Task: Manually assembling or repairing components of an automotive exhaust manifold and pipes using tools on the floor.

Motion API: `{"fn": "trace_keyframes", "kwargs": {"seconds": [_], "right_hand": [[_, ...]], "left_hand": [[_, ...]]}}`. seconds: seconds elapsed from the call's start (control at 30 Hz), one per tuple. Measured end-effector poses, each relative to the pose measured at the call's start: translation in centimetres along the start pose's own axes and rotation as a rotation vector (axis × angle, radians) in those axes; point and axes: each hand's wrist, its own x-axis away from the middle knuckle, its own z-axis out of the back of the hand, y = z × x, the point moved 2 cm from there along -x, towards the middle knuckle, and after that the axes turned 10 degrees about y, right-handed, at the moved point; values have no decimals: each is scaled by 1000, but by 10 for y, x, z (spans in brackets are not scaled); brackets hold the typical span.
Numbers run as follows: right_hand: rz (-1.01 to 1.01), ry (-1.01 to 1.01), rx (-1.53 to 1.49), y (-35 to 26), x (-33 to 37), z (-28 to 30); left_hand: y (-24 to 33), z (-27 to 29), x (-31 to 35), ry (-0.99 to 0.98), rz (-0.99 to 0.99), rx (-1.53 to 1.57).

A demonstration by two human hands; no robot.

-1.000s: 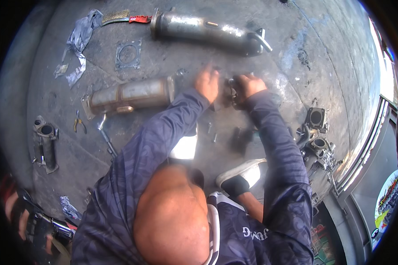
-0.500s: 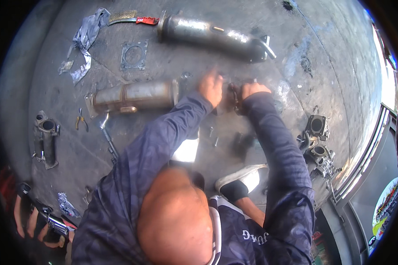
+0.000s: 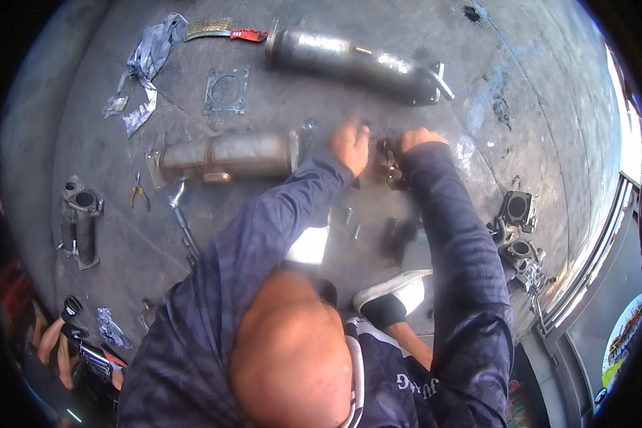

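Side by side over the floor, my hands are at a small brownish metal part (image 3: 390,167), blurred and partly covered. My left hand (image 3: 351,148) is to its left, fingers curled and thumb raised; what they grip is hidden. My right hand (image 3: 424,138) is closed at the part's upper right, and its grip is hidden too. Left of my left hand lies a metal exhaust canister (image 3: 228,157) with flanged ends. Farther off, a longer canister (image 3: 349,60) has a bent pipe on its right end. Two small bolts (image 3: 349,214) lie nearer than my hands.
At far left are a wire brush (image 3: 250,34), a grey rag (image 3: 153,53) and a square gasket (image 3: 226,90). Pliers (image 3: 139,192), a ratchet (image 3: 183,221) and a pipe fitting (image 3: 85,225) lie left. Metal housings (image 3: 521,250) stand right, before a door frame (image 3: 585,278).
The whole scene sits slightly farther right in the picture. Both hands stay by the brownish part; the left fingers look more curled than before.
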Motion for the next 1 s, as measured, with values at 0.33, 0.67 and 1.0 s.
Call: {"fn": "trace_keyframes", "kwargs": {"seconds": [0.33,0.67,1.0], "right_hand": [[90,72,35,-5,10,4],[-98,74,-30,5,7,-6],[45,14,-23,8,-3,-11]], "left_hand": [[3,2,0,-7,-65,-45],[6,-3,2,-4,-9,-32],[7,-7,3,-22,36,-15]]}}
